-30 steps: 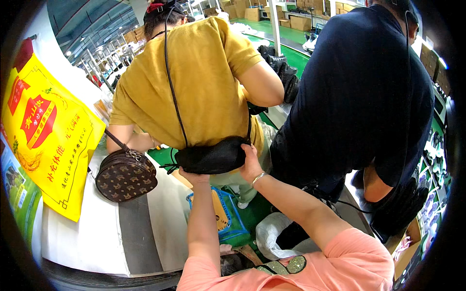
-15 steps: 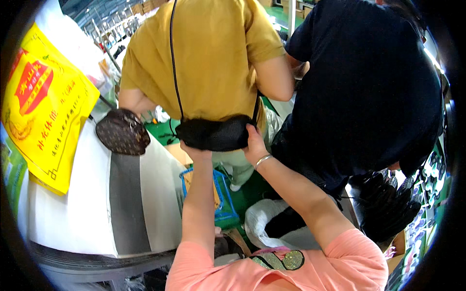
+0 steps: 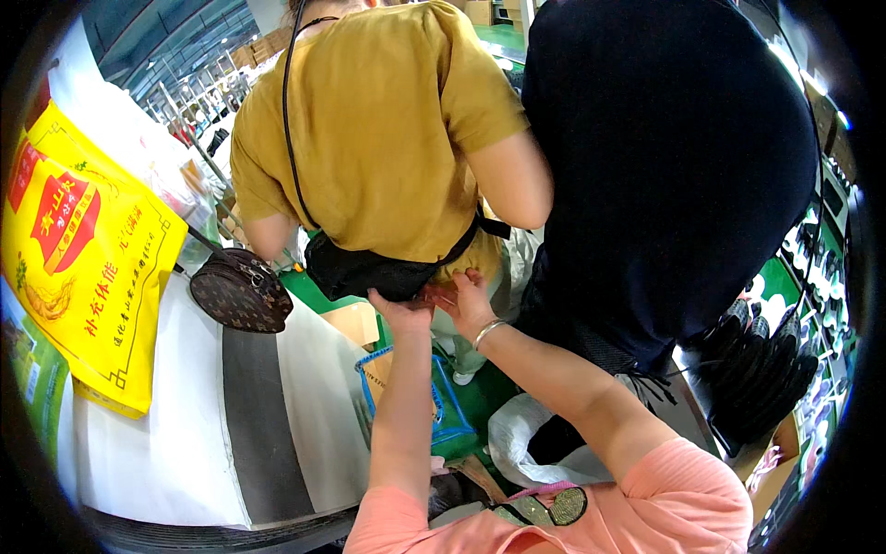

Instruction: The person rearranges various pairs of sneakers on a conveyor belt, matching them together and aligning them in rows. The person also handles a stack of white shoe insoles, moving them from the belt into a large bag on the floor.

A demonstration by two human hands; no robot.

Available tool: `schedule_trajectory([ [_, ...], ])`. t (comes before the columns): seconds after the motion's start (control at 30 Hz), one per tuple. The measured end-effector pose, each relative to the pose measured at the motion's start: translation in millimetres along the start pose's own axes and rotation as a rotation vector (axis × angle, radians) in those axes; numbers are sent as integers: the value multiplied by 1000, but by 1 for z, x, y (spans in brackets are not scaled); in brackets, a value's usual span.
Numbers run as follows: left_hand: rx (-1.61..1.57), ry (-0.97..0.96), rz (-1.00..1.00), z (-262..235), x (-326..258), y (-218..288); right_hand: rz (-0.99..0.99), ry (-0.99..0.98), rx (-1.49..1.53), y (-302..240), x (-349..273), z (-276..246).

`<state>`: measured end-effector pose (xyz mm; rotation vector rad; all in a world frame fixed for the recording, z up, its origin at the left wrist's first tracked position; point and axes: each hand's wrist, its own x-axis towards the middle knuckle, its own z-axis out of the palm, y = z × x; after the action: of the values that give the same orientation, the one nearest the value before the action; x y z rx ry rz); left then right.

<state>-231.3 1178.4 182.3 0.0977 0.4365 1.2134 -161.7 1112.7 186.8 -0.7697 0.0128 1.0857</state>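
Pouch sat against left hand, right hand half-curled beside, either's hold unclear; steady support from below seemed best.

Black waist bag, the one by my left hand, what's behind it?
Behind the black waist bag is the co-worker's mustard shirt, visible above it. Whatever lies directly behind the bag is covered, so I can't tell. Your left hand is at its lower edge.

Counted with care: two bare hands, exactly one silver bracelet, and one black waist pouch. Also to count: two co-workers nearby, one yellow bag, one brown patterned purse, one blue basket and, likewise, one white sack.
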Motion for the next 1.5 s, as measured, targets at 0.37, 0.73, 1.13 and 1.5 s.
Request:
schedule_trajectory([
  [0.37,183,57,-17,-13,26,25,133,-88,-70,-24,6,-23],
  [0.73,257,62,-136,16,51,71,357,28,-124,-20,-35,-169],
  [1.13,255,30,-98,5,90,90,619,656,-608,22,-219,-496],
  [1.5,239,-7,-204,14,87,93,591,588,-538,12,-235,-582],
])
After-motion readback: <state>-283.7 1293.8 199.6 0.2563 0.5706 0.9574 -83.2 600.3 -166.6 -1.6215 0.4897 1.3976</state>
